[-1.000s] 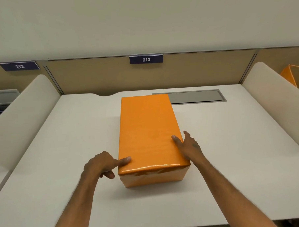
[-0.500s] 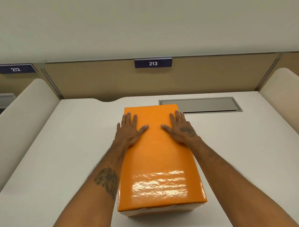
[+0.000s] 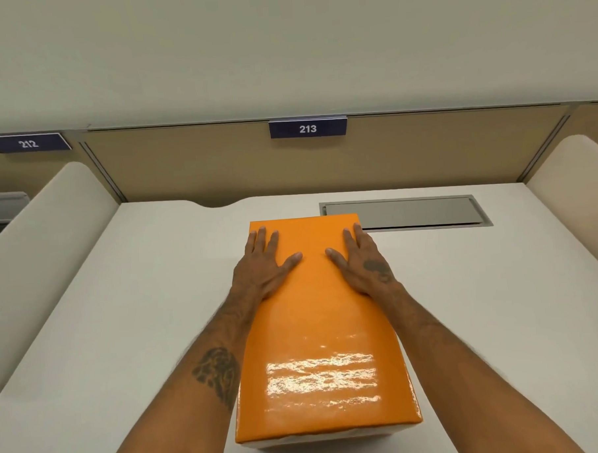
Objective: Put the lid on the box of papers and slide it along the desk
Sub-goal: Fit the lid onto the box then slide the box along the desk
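A glossy orange lid point(image 3: 321, 331) covers the box in the middle of the white desk point(image 3: 123, 319). Only a thin pale strip of the box point(image 3: 320, 440) shows under the lid's near edge, and the papers are hidden. My left hand point(image 3: 263, 267) lies flat on the lid's far left part, fingers spread. My right hand point(image 3: 361, 261) lies flat on the far right part, fingers reaching the lid's far right corner. Both palms press down on the lid and neither hand grips anything.
A grey recessed cable hatch point(image 3: 406, 213) sits in the desk just beyond the box to the right. Cream side dividers point(image 3: 45, 244) point(image 3: 573, 180) bound the desk left and right. A tan back panel carries the sign 213 point(image 3: 307, 128).
Both hands left the lid's near edge and now lie flat on its far half. Since half a second ago they have slid further out towards the far corners.
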The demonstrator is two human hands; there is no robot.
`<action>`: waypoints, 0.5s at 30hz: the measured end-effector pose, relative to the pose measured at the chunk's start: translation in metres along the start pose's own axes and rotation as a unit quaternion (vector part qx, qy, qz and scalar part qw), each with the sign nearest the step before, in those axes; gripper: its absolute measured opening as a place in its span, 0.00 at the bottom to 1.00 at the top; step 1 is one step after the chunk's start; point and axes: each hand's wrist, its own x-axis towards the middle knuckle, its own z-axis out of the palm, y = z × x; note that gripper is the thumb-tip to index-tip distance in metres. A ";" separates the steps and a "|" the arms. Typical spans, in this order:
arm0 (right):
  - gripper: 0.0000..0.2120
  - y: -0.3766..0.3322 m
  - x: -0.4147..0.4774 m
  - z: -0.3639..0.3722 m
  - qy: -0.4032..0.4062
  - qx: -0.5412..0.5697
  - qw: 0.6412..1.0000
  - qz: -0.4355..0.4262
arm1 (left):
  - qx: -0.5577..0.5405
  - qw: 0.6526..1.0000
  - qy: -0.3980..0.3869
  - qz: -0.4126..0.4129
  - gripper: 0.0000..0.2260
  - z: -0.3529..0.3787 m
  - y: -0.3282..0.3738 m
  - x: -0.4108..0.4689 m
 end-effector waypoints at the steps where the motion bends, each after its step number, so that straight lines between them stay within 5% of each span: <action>1: 0.40 0.000 0.001 0.000 -0.003 0.005 1.000 -0.001 | 0.000 1.000 -0.004 0.002 0.45 -0.001 0.000 0.000; 5: 0.39 0.001 -0.003 -0.006 -0.015 0.037 0.999 -0.008 | -0.024 1.000 0.017 0.010 0.42 -0.005 0.003 -0.006; 10: 0.38 0.014 -0.031 -0.009 0.069 0.174 0.982 0.033 | -0.191 0.977 0.087 -0.047 0.41 -0.005 -0.003 -0.039; 15: 0.42 0.033 -0.061 -0.019 0.028 0.318 0.938 0.136 | -0.370 0.922 -0.009 -0.117 0.47 -0.005 -0.016 -0.084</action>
